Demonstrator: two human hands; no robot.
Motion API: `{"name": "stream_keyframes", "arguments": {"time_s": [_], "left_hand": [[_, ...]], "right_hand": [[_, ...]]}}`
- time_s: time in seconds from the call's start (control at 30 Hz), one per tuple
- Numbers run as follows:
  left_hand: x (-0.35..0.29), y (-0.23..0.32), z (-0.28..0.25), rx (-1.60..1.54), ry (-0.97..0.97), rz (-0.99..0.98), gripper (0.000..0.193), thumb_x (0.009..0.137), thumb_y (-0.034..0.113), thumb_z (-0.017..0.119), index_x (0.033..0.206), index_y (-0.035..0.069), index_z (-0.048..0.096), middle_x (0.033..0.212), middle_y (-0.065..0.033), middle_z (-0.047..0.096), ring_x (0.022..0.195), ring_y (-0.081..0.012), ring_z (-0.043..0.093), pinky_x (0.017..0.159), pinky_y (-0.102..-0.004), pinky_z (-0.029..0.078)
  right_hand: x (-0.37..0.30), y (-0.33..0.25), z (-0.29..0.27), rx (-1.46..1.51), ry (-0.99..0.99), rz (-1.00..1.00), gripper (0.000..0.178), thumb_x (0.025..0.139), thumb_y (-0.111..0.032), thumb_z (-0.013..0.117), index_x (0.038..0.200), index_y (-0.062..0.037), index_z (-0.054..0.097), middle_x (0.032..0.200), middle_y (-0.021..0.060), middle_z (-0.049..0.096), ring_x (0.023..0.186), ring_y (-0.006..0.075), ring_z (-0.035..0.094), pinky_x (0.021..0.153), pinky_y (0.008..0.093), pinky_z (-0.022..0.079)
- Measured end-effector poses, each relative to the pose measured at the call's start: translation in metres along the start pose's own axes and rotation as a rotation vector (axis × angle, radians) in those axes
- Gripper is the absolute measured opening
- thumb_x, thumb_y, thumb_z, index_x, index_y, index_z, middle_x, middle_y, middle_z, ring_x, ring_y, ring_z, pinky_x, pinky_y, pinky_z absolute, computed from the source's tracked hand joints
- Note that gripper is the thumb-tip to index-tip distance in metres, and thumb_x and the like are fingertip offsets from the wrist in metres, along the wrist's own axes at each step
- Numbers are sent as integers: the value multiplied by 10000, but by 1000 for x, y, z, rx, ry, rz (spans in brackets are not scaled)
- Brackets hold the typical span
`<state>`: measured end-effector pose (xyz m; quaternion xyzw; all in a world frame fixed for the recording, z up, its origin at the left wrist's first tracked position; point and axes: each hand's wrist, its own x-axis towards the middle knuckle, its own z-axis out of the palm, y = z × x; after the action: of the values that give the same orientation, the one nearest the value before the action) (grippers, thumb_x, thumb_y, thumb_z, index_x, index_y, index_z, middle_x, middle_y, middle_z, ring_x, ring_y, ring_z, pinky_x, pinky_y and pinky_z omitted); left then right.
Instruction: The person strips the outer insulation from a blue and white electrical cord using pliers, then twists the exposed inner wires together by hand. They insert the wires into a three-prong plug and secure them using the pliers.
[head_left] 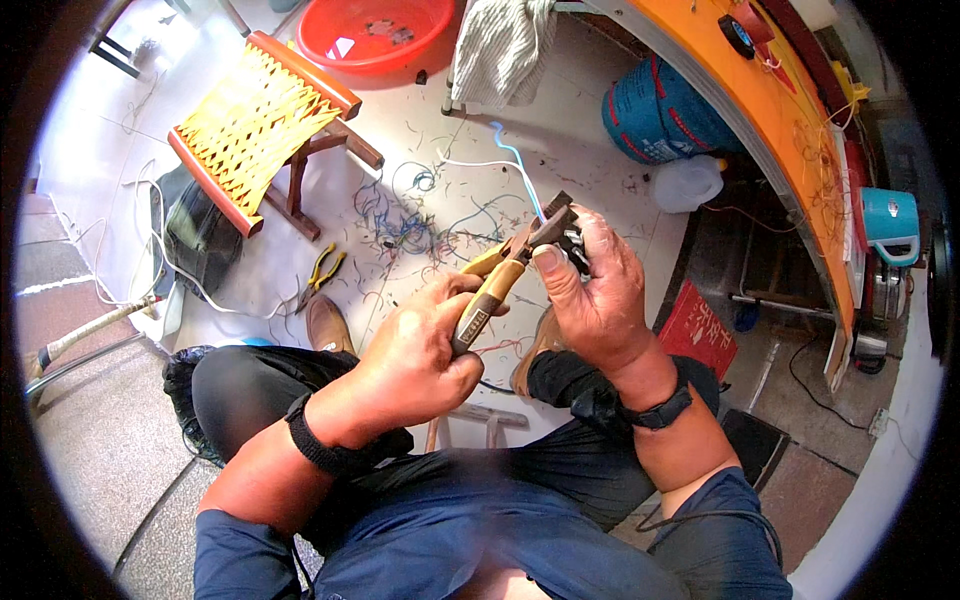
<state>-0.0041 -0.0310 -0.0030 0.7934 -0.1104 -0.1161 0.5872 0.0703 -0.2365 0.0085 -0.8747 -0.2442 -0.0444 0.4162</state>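
Observation:
My left hand (415,345) is wrapped round the yellow-and-dark handles of a pair of pliers (490,298). The jaws point up and right, reaching the fingertips of my right hand (603,300). Between that hand's thumb and fingers is a small dark part (575,246), mostly covered by the fingers and the plier head, so its kind does not show. A blue wire (520,165) and a white wire (480,163) run out beyond the jaws; where they end is hidden. Below lie tangled wire scraps (395,228) on the pale floor.
A stool with a yellow woven seat (262,118) stands far left, near a red basin (325,62). Other yellow-handled pliers (322,268) lie by my left shoe. At right are an orange tabletop (800,130), blue bucket (665,112), whitish jug (687,184) and red packet (697,332).

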Motion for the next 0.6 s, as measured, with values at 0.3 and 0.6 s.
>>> {"name": "stream_keyframes", "arguments": {"time_s": [0.3,0.6], "left_hand": [[1,8,-6,-166,-93,-162,460,654,22,521,1083,9,684,1102,-176,560,1068,-322,550,984,-394,426],[6,14,-11,-97,-97,-176,329,662,21,533,959,7,674,1082,-174,563,1019,-322,551,944,-387,446]], "right_hand": [[10,3,-18,-141,-149,-111,359,896,-277,723,1042,29,606,850,214,640,764,407,634,662,454,499],[11,2,-17,-134,-172,-75,307,879,-244,751,980,18,627,819,198,630,728,399,618,641,428,474]]}}
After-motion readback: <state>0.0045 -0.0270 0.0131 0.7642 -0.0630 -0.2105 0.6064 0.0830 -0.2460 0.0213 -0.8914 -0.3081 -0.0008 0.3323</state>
